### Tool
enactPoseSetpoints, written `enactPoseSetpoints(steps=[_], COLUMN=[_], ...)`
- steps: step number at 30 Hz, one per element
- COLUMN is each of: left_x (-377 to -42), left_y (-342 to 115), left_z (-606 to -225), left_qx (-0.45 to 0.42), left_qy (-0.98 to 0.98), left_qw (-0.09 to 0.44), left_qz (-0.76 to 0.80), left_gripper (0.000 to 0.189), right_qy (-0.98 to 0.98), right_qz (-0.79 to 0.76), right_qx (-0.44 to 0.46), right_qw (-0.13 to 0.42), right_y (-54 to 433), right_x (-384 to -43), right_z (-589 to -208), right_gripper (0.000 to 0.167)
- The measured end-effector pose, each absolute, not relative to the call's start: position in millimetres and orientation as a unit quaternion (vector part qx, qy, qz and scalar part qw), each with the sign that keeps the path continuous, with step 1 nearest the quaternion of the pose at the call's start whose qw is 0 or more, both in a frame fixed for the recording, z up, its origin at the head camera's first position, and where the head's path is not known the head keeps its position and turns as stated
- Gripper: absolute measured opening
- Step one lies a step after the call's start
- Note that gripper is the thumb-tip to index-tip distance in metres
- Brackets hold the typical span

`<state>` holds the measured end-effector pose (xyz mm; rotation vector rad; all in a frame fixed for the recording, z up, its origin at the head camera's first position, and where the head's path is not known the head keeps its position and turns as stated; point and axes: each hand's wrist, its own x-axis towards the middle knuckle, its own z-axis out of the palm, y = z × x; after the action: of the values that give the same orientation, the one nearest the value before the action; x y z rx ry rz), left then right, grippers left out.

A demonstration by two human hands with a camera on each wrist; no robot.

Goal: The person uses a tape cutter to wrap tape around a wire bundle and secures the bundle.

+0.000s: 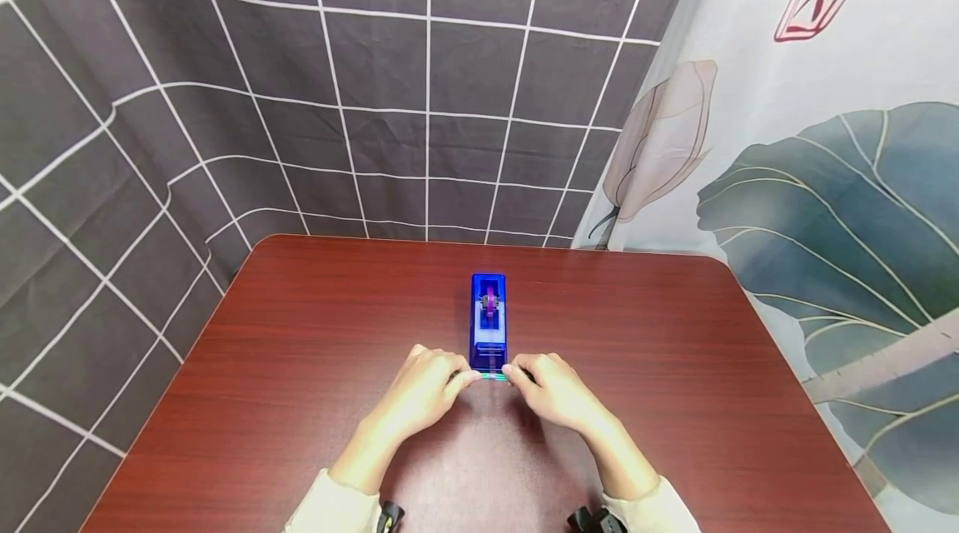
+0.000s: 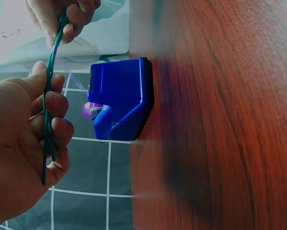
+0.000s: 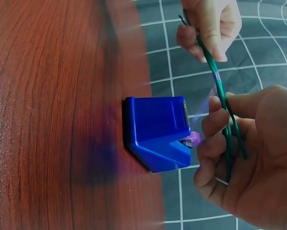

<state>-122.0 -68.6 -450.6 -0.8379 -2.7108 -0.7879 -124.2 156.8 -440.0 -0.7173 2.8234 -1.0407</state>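
Both hands hold a thin bundle of green strands (image 3: 219, 88), stretched crosswise between them in front of a blue tape dispenser (image 1: 489, 325). The left hand (image 1: 429, 390) pinches one end between thumb and fingers; the right hand (image 1: 556, 390) pinches the other. Loose strand ends run down across the curled fingers in both wrist views. A strip of clear tape (image 3: 203, 105) stretches from the dispenser to the bundle's middle, where a purplish patch of tape lies on the strands. The purple tape roll (image 2: 91, 110) sits in the dispenser, behind its toothed cutting edge (image 3: 186, 113).
The dispenser stands on a reddish-brown wooden table (image 1: 360, 300). Behind the table hangs a dark grey cloth with a white grid (image 1: 479, 67); on the right is a pale curtain with large leaves (image 1: 847, 208). Black wrist devices (image 1: 595, 520) show at the sleeves.
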Motion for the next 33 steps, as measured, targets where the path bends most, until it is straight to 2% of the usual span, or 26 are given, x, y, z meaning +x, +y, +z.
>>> enactPoseSetpoints(steps=[6,11,15,33], left_x=[-122.5,-122.5,-122.8,-124.0], left_y=[-68.4,-69.0,-69.8,-70.7], left_z=[-452.5,-453.6,-453.6,-452.6], left_qx=[-0.281,-0.275,-0.272,-0.254], left_qy=[-0.918,-0.919,-0.92,-0.92], left_qw=[0.116,0.148,0.15,0.169], left_qz=[-0.254,-0.24,-0.237,-0.244], left_gripper=[0.019,0.02,0.019,0.012], right_qy=[0.913,0.911,0.911,0.915], right_qz=[-0.339,-0.344,-0.344,-0.339], right_qx=[-0.227,-0.226,-0.228,-0.213], right_qw=[0.019,0.007,-0.003,-0.06], right_y=[157.3,157.9,157.9,155.7], right_x=[-123.5,-124.1,-124.2,-123.4], right_z=[-440.2,-442.6,-443.2,-443.7], right_gripper=[0.037,0.026,0.019,0.013])
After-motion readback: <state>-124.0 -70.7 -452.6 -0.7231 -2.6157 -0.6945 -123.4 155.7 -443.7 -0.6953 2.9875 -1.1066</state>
